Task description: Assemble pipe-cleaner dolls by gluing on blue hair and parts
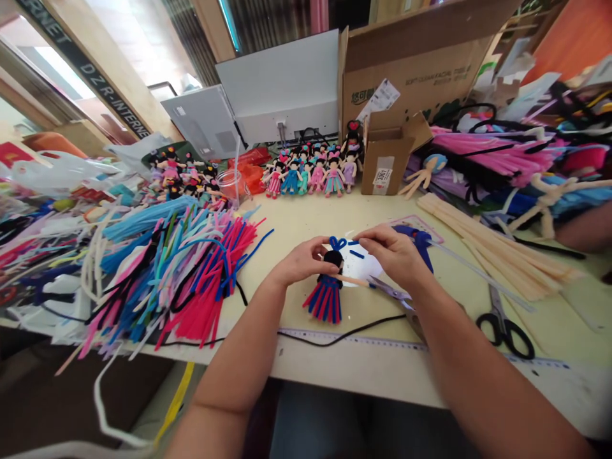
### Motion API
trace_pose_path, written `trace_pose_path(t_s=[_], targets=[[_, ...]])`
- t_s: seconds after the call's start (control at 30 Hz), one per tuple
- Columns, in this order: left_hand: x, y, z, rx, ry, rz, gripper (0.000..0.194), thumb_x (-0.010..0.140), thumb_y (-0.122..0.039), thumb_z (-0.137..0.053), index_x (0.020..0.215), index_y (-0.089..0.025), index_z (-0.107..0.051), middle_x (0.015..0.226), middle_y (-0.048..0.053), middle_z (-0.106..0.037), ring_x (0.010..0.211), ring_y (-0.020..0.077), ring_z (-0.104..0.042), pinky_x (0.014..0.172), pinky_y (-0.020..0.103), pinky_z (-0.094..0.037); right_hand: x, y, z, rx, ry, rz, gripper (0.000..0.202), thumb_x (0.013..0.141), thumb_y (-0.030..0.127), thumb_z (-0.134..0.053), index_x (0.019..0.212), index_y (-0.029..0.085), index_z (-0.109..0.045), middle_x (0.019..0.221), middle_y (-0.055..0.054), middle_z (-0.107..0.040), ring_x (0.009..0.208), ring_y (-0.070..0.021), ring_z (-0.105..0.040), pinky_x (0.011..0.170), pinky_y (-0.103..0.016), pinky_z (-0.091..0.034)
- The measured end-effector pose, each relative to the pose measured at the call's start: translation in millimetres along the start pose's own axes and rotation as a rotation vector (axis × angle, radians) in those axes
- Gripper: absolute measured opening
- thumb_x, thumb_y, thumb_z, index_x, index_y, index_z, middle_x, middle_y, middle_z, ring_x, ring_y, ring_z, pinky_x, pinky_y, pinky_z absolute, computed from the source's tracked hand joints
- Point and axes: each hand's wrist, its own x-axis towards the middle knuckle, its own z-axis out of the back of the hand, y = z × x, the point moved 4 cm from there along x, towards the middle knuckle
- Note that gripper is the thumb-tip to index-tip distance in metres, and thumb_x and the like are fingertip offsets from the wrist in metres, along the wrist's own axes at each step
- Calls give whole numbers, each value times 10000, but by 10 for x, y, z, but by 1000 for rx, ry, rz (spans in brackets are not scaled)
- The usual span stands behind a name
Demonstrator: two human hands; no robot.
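Note:
A small doll with black hair, a blue bow on top and a red-and-blue striped skirt stands upright at the table's middle. The fingers of my left hand are closed round its head. My right hand is just right of the doll, thumb and fingertips pinched together by a short blue piece. Another short blue piece lies below it on the white patch. A pair of scissors lies under my right hand, its blades toward the doll. A beige strip reaches from the doll toward the blades.
Coloured pipe cleaners are heaped at left. Black-handled scissors and beige strips lie at right. Finished dolls stand behind, beside a small carton. A ruler runs along the front edge. Someone's arm shows at far right.

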Motion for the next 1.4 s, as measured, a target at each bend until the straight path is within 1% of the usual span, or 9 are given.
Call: trace_pose_path(t_s=[0.1, 0.23, 0.37, 0.5, 0.8, 0.87, 1.03, 1.2, 1.4], targets=[[-63, -92, -38, 100, 65, -22, 323, 647, -282, -727, 912, -125, -629, 782, -4, -583, 643, 87, -508, 594, 224, -407, -14, 54, 26, -17, 33, 32, 105, 797, 266, -596, 806, 220, -690, 796, -31, -637, 772, -173, -567, 729, -331, -437], [-174, -214, -71, 185, 53, -58, 289, 630, -329, -746, 796, -136, -609, 703, -36, -533, 601, 74, -445, 548, 206, -358, -47, 154, 24, -2, 79, 59, 75, 811, 250, -581, 814, 217, -649, 808, -25, -622, 761, -167, -554, 703, -319, -431], [-270, -298, -134, 243, 100, -93, 330, 639, -394, -742, 812, -145, -609, 666, -44, -498, 598, 82, -425, 539, 213, -318, -100, 268, 3, 45, 147, 87, 68, 837, 217, -550, 855, 217, -616, 841, -22, -590, 790, -161, -545, 701, -308, -424], [-278, -312, -148, 295, 121, -130, 354, 657, -414, -728, 875, -151, -637, 712, -29, -536, 635, 96, -438, 579, 225, -334, -129, 312, -16, 24, 186, 118, 81, 862, 202, -530, 875, 215, -609, 860, -25, -570, 811, -158, -536, 719, -307, -418], [-232, -283, -160, 290, 125, -148, 379, 680, -383, -722, 968, -147, -653, 774, -6, -581, 690, 115, -462, 625, 234, -362, -125, 306, -43, -64, 180, 128, 54, 836, 188, -546, 822, 202, -597, 802, -23, -569, 759, -156, -526, 691, -299, -412], [-239, -285, -167, 293, 132, -160, 374, 686, -381, -719, 975, -153, -652, 794, -2, -588, 701, 118, -463, 635, 236, -366, -131, 306, -44, -66, 167, 106, 65, 826, 187, -548, 857, 202, -602, 812, -28, -583, 745, -155, -530, 670, -294, -416], [-261, -312, -172, 293, 134, -181, 361, 695, -381, -718, 963, -154, -636, 802, -3, -583, 713, 120, -460, 640, 235, -364, -136, 330, -41, -83, 154, 73, 236, 821, 187, -537, 1040, 200, -624, 878, -46, -600, 732, -147, -545, 653, -287, -431], [-264, -332, -184, 278, 141, -190, 350, 688, -384, -727, 934, -154, -634, 799, 0, -595, 738, 128, -482, 659, 239, -370, -126, 394, -32, -162, 160, 131, 147, 822, 171, -526, 886, 194, -656, 816, -40, -610, 724, -147, -534, 667, -291, -415], [-294, -353, -156, 173, 206, -150, 373, 724, -380, -695, 1010, -146, -642, 874, 37, -642, 804, 156, -563, 736, 273, -434, -150, 377, -48, -121, 206, 55, 133, 824, 174, -521, 858, 197, -647, 760, -8, -641, 659, -131, -539, 606, -272, -402]])
